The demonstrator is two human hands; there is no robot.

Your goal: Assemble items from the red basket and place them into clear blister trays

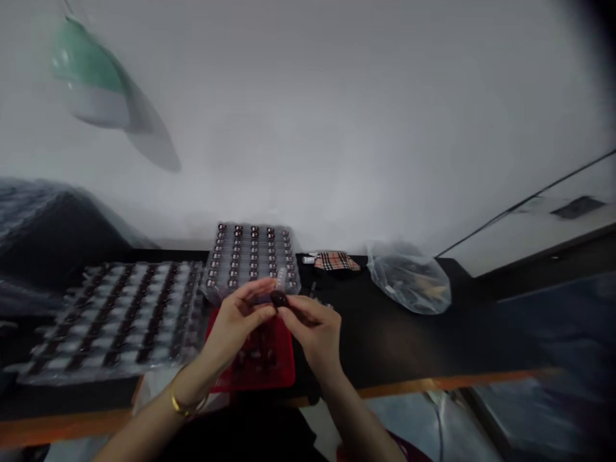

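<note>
My left hand and my right hand meet over a red tray. Between them is a small dark brown, glossy oval piece; I cannot make out its exact kind. My right thumb and fingers pinch it from the right. The left thumb tip touches its lower side, with the left fingers reaching behind it. Just above it shows a small pale translucent piece, near the left fingertips. Small dark and reddish pieces lie in the red tray, partly hidden by my hands.
Behind my hands stands a clear plastic tray with rows of small dark parts. Another tray, with dark rows, lies left. A plaid pouch and a clear plastic bag lie at the back right. A green-and-white lamp hangs upper left.
</note>
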